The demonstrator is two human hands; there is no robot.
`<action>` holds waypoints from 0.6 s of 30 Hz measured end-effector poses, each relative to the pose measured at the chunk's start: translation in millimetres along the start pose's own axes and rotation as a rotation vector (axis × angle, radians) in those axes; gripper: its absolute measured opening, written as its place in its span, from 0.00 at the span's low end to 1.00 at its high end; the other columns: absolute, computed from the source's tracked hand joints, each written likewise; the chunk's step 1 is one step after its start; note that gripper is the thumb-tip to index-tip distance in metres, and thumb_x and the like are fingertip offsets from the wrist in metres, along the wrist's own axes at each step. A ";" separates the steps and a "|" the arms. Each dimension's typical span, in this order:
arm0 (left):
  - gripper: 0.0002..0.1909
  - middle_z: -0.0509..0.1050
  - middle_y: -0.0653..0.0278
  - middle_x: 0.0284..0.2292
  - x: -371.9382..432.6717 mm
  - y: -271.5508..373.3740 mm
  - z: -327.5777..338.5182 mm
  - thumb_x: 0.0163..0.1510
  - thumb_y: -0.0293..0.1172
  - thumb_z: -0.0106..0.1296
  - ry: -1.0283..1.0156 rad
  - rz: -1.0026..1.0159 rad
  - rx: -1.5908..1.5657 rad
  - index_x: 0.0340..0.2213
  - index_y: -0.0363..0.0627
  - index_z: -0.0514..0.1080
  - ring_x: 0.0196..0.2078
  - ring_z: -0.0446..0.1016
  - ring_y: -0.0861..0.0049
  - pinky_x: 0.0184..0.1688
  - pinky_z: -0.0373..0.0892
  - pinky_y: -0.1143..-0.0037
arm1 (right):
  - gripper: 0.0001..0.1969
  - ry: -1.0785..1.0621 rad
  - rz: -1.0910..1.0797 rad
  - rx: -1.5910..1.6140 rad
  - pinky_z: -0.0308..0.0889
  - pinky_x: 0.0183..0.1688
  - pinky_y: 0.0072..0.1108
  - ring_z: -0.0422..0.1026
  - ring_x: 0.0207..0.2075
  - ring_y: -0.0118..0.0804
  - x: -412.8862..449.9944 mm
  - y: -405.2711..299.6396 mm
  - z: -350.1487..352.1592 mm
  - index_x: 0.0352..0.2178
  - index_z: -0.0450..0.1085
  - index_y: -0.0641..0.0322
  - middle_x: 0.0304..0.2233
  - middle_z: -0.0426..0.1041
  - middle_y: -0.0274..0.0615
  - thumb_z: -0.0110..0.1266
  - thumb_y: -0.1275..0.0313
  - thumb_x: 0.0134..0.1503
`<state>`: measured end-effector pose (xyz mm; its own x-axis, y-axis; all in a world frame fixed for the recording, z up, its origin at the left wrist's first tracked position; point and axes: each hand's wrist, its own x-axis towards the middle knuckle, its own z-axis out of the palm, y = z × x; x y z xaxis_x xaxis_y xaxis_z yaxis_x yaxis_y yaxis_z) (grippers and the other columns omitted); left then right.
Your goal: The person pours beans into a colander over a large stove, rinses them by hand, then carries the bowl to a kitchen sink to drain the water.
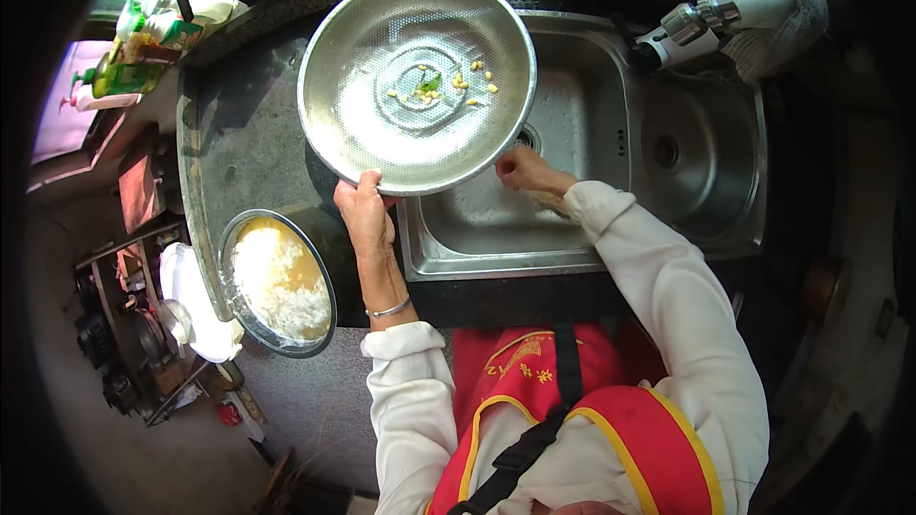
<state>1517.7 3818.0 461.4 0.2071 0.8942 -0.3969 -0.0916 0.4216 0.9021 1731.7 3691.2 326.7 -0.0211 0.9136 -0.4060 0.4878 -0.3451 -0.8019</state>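
A perforated metal colander [415, 157] is tilted over the sink's left edge, its near rim gripped by my left hand [366, 211]. Several pale yellow beans or kernels [458, 80] and a small green leaf [431, 84] lie on its bottom. My right hand [526, 168] is over the large basin of the stainless steel sink [572, 107], just right of the colander's rim, with fingers curled; whether it holds anything is unclear. Below its wrist, a small pale heap [551, 202] lies in the basin, partly hidden by the sleeve.
A dark pot [275, 286] with white, frothy-looking contents stands left of my left forearm. A smaller round basin [694, 150] and a faucet [683, 25] with a cloth [812, 21] are at right. Bottles [129, 79] stand at upper left. The grey counter [243, 121] has a raised edge.
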 end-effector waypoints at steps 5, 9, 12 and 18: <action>0.14 0.69 0.56 0.31 -3.8 -0.6 6.7 0.43 0.20 0.40 0.033 0.102 0.045 0.33 0.24 0.63 0.29 0.70 0.76 0.32 0.67 0.79 | 0.03 0.621 -0.237 0.664 0.65 0.25 0.15 0.67 0.21 0.23 -61.6 -95.5 -113.3 0.22 0.67 0.67 0.21 0.68 0.36 0.50 0.83 0.41; 0.13 0.70 0.55 0.30 -1.3 -9.8 8.3 0.42 0.20 0.40 -0.047 0.162 0.126 0.33 0.26 0.63 0.27 0.72 0.74 0.25 0.71 0.77 | 0.11 0.801 -0.649 0.117 0.66 0.33 0.13 0.68 0.29 0.26 -62.1 -139.4 -138.7 0.31 0.67 0.67 0.30 0.68 0.40 0.51 0.83 0.42; 0.13 0.70 0.56 0.29 -2.5 -10.7 11.0 0.42 0.20 0.40 -0.079 0.156 0.103 0.33 0.27 0.63 0.24 0.72 0.74 0.22 0.71 0.78 | 0.12 0.804 -0.723 -0.557 0.66 0.33 0.13 0.69 0.31 0.27 -60.5 -141.0 -132.8 0.34 0.68 0.65 0.34 0.68 0.41 0.49 0.82 0.45; 0.15 0.69 0.54 0.33 -9.0 5.7 14.7 0.42 0.19 0.39 -0.033 0.045 0.082 0.35 0.24 0.62 0.31 0.70 0.75 0.32 0.67 0.79 | 0.06 1.115 -0.271 0.535 0.65 0.26 0.11 0.67 0.23 0.20 -72.3 -54.8 -126.9 0.29 0.69 0.66 0.23 0.70 0.33 0.45 0.80 0.49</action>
<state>1529.7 3810.1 472.6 0.2363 0.9059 -0.3515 -0.0214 0.3665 0.9302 1817.3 3671.3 455.6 0.8068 0.5632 0.1786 0.1650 0.0755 -0.9834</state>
